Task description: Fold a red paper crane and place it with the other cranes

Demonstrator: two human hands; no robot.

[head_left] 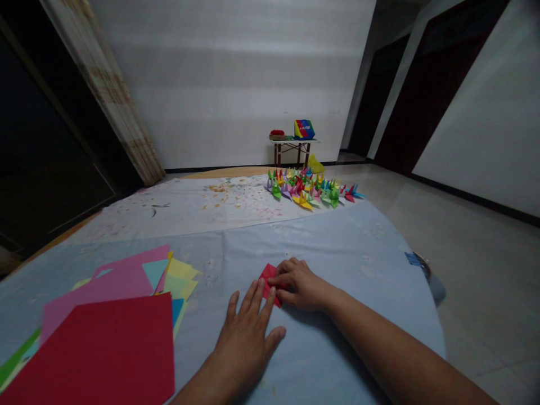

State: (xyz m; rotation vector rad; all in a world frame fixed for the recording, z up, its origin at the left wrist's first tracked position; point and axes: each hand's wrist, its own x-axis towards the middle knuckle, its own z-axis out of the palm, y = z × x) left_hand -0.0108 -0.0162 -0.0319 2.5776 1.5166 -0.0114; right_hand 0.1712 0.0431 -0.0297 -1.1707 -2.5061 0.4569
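A small piece of folded red paper (269, 273) lies on the light blue tablecloth in front of me, partly covered by my fingers. My left hand (245, 337) rests flat with its fingers spread, the fingertips touching the paper's near left side. Bent over the right side of the same paper is my right hand (302, 286), its thumb and fingers closed on a part of it. Exactly which fold they grip is hidden.
To the left lies a stack of coloured paper, a large red sheet (113, 349) and a pink sheet (122, 275) on top. Several folded paper cranes (332, 195) stand at the table's far right. Behind is a small side table (291, 142) with a colourful box (304, 129).
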